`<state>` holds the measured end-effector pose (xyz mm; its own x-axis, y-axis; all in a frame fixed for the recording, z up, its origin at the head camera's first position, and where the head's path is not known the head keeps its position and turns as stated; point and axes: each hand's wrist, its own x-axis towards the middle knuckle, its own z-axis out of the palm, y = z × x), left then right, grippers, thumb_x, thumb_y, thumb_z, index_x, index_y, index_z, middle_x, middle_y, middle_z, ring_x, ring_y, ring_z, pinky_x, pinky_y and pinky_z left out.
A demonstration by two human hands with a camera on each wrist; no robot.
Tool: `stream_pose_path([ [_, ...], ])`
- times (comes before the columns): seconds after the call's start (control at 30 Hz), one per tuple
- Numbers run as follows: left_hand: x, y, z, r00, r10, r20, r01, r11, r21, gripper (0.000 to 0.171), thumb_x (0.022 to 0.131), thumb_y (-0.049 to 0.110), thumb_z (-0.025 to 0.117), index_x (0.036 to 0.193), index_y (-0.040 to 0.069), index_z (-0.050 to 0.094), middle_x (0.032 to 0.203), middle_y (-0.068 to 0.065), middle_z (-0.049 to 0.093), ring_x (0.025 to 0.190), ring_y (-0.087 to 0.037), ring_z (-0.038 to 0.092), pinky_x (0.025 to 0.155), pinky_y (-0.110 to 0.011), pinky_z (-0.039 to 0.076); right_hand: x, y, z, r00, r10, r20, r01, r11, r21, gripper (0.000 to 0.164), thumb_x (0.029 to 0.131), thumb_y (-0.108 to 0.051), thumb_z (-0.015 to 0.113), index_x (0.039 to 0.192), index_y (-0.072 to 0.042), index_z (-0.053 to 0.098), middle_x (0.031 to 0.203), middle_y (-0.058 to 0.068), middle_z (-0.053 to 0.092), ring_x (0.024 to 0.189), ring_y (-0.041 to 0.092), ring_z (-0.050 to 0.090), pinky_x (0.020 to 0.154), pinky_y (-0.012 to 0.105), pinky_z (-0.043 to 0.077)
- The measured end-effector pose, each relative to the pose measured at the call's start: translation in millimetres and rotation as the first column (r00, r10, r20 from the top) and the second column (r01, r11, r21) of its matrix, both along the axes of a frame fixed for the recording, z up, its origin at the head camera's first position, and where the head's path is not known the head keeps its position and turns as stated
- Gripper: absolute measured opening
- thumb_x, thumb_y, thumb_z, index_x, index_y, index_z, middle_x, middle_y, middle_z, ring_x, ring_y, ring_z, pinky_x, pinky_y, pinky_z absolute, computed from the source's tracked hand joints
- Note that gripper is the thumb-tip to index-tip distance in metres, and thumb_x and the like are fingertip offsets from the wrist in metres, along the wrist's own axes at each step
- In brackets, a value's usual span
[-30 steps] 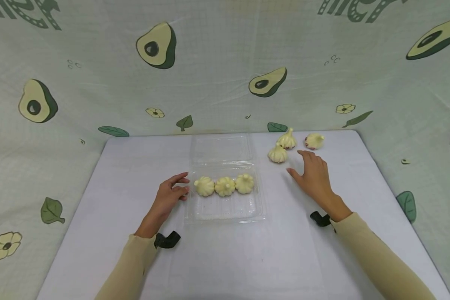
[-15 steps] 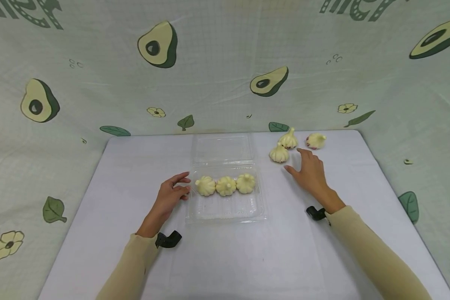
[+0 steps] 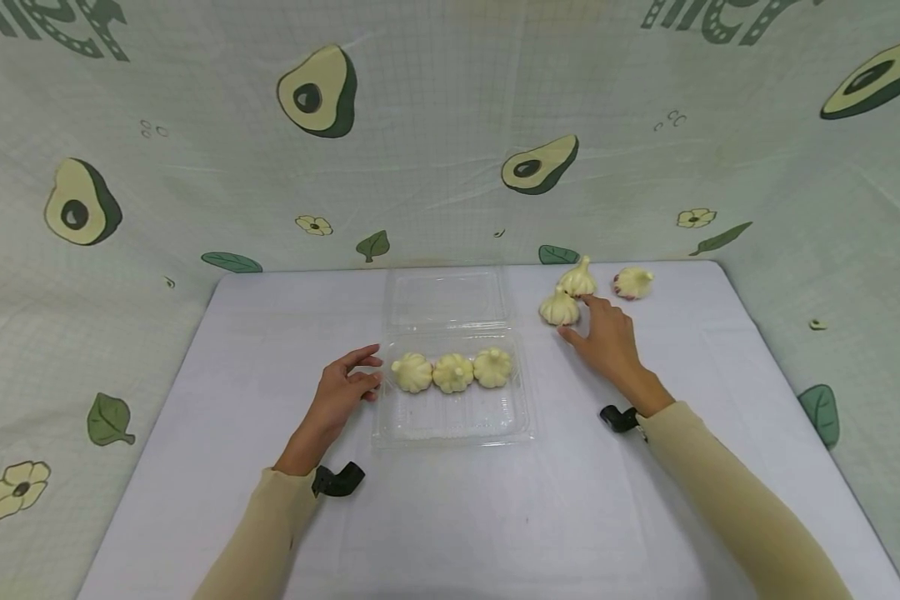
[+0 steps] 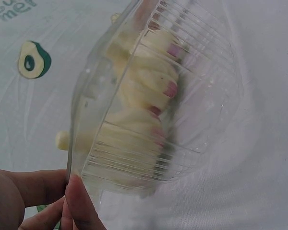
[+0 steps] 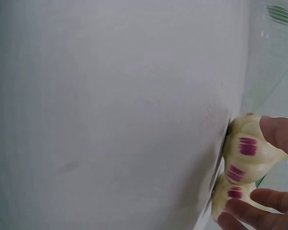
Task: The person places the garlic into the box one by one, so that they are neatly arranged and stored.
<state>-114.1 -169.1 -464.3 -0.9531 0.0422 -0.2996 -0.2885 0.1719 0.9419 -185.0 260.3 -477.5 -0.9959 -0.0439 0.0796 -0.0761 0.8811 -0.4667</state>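
Note:
A clear plastic clamshell container lies with its lid folded back, three garlic bulbs in a row inside. My left hand is at its left side; in the left wrist view, thumb and fingers pinch the rim. My right hand reaches a garlic bulb right of the container. In the right wrist view, the thumb lies over that bulb, the fingers spread on its other side, not closed round it. A second bulb stands just behind.
Another garlic bulb lies to the right, near the far edge of the white-covered table. A cloth printed with avocados hangs behind and at the sides.
My right hand has moved left to the nearest loose garlic bulb, its thumb and fingers now about it. The left hand and the container have stayed in place.

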Motion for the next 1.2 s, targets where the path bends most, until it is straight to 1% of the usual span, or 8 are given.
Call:
stream_pose_path([
  [0.27,-0.4,0,0.1,1.0,0.003,0.007,-0.003,1.0,-0.005,0.054,0.104,-0.003,0.061,0.157,0.004,0.05,0.136,-0.019,0.056,0.085,-0.007,0.064,0.069,-0.021,0.056,-5.0,-4,-1.0,1.0,0.021,0.0,-0.021,1.0,-0.019,0.069,0.099,-0.025,0.075,0.151,0.011,0.045,0.146,0.036,0.052,0.133,0.056,0.048,0.113,0.071,0.031],
  [0.5,0.3,1,-0.3,1.0,0.001,0.009,-0.001,1.0,-0.007,0.054,0.104,-0.003,0.061,0.156,0.004,0.05,0.136,-0.019,0.056,0.084,-0.006,0.064,0.07,-0.021,0.056,-9.8,-7,-1.5,0.999,0.033,0.0,-0.033,0.999,-0.021,0.068,0.1,-0.025,0.074,0.15,0.012,0.046,0.146,0.035,0.052,0.13,0.056,0.05,0.11,0.071,0.034],
  [0.83,0.2,1,-0.8,1.0,0.005,0.01,-0.005,1.0,-0.004,0.053,0.104,-0.003,0.06,0.156,0.003,0.05,0.135,-0.019,0.056,0.085,-0.006,0.064,0.07,-0.021,0.056,-12.2,-12,0.4,0.999,0.044,-0.022,-0.044,0.999,0.002,0.068,0.098,-0.024,0.077,0.149,0.01,0.048,0.139,0.035,0.057,0.122,0.057,0.055,0.105,0.07,0.039],
  [1.03,0.4,1,-0.9,1.0,0.003,0.007,-0.003,1.0,-0.002,0.053,0.104,-0.003,0.06,0.156,0.003,0.05,0.135,-0.019,0.056,0.086,-0.007,0.064,0.07,-0.021,0.056,-13.4,-13,1.1,0.999,0.039,-0.007,-0.039,0.999,-0.015,0.067,0.098,-0.022,0.078,0.148,0.011,0.048,0.137,0.035,0.058,0.12,0.056,0.055,0.108,0.068,0.037],
  [1.2,0.0,1,-0.5,1.0,0.002,0.011,-0.002,1.0,-0.001,0.053,0.105,-0.003,0.06,0.157,0.003,0.05,0.137,-0.021,0.055,0.086,-0.007,0.064,0.07,-0.021,0.056,-13.5,-14,1.4,0.999,0.035,-0.011,-0.035,0.999,-0.03,0.066,0.096,-0.02,0.079,0.146,0.011,0.049,0.134,0.035,0.06,0.118,0.057,0.056,0.107,0.068,0.037],
])
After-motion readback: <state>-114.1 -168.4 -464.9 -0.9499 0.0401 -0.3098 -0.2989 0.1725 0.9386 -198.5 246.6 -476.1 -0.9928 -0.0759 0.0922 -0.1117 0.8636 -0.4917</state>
